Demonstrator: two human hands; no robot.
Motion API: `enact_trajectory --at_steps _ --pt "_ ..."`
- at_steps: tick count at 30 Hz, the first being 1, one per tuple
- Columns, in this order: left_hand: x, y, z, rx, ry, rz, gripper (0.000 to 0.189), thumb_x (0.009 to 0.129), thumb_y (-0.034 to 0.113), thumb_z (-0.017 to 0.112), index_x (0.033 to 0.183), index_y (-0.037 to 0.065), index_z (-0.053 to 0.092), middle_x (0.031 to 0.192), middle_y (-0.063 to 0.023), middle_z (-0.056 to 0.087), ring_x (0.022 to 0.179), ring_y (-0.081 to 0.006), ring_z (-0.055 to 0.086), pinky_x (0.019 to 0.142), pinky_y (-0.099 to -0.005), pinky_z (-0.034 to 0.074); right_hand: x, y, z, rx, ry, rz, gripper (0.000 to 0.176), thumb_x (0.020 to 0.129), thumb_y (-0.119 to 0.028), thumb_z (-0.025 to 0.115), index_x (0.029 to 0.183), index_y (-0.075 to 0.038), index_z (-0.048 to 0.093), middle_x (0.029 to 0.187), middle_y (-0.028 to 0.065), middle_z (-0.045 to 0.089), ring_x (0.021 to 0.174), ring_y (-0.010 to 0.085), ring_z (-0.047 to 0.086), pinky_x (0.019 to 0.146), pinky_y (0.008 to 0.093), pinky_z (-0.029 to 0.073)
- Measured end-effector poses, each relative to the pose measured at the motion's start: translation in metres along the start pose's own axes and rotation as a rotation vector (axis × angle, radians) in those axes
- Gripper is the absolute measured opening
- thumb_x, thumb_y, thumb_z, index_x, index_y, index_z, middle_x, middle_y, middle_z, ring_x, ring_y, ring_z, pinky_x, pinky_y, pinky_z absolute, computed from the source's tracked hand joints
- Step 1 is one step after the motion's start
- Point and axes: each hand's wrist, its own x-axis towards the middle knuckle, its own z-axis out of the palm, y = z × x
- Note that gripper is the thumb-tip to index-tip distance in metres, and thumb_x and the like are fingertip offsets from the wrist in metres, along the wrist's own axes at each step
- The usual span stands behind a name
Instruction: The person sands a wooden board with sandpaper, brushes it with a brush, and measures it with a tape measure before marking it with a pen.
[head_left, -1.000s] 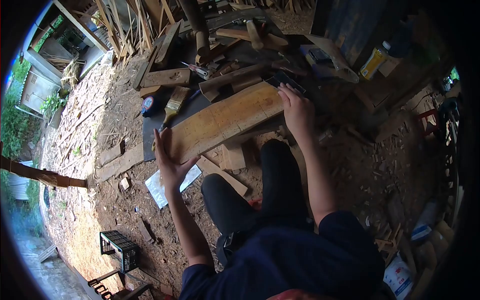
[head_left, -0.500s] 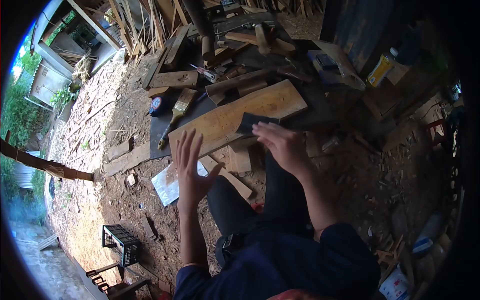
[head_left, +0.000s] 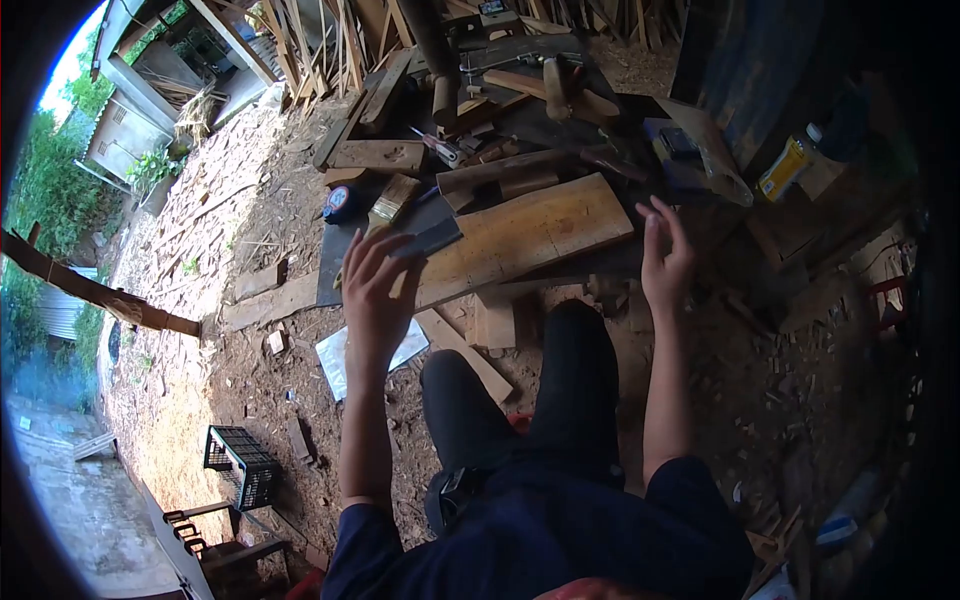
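Note:
My left hand (head_left: 378,285) is raised over the left end of a smooth wooden board (head_left: 540,228). Between its fingers is a dark piece of sandpaper (head_left: 436,238), which sticks out to the right above the board. Off the board's right end, my right hand (head_left: 668,262) is lifted with its fingers apart and nothing in it. A paintbrush (head_left: 396,200) lies just beyond my left hand, its handle mostly hidden. Next to the brush sits a round blue tape measure (head_left: 340,203).
Wood pieces, a screwdriver (head_left: 440,147) and a mallet-like wooden tool (head_left: 556,90) crowd the far side of the dark table. A yellow-labelled bottle (head_left: 785,168) stands at right. Below are a white sheet (head_left: 405,348), wood scraps and a black crate (head_left: 243,465).
The sandpaper has passed from my right hand to my left, which was open before. My right hand has moved right, away from the board. The view has shifted slightly.

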Motion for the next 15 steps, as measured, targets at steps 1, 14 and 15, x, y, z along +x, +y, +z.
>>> enact_trajectory --at_steps 1,14,15 --pt "0.006 -0.015 0.001 0.044 0.036 -0.013 0.012 0.093 0.009 0.084 0.105 0.009 0.084 0.126 -0.0070 0.081 0.136 -0.0320 0.069 0.122 -0.0520 0.048 -0.001 0.011 0.004 -0.077 0.063 0.016 0.026 0.112 -0.010 0.064 0.135 -0.004 0.073 0.119 0.0149 0.083 0.112 0.0324 0.080 0.092 0.0423 0.063" --pt "0.071 -0.070 0.077 -0.012 0.099 -0.101 0.013 0.092 0.015 0.083 0.101 0.007 0.086 0.105 -0.0105 0.079 0.103 -0.0334 0.073 0.093 -0.0450 0.057 -0.002 0.017 0.012 -0.321 0.122 -0.079 0.013 0.105 -0.008 0.068 0.114 -0.006 0.078 0.108 0.0114 0.084 0.101 0.0332 0.080 0.085 0.0429 0.063" --pt "0.076 -0.069 0.081 -0.024 0.101 -0.085 0.014 0.093 0.016 0.082 0.102 0.007 0.086 0.099 -0.0118 0.077 0.097 -0.0345 0.072 0.087 -0.0452 0.057 -0.002 0.017 0.011 -0.326 0.118 -0.081 0.013 0.105 -0.008 0.068 0.114 -0.006 0.078 0.108 0.0115 0.084 0.101 0.0332 0.080 0.085 0.0429 0.063"
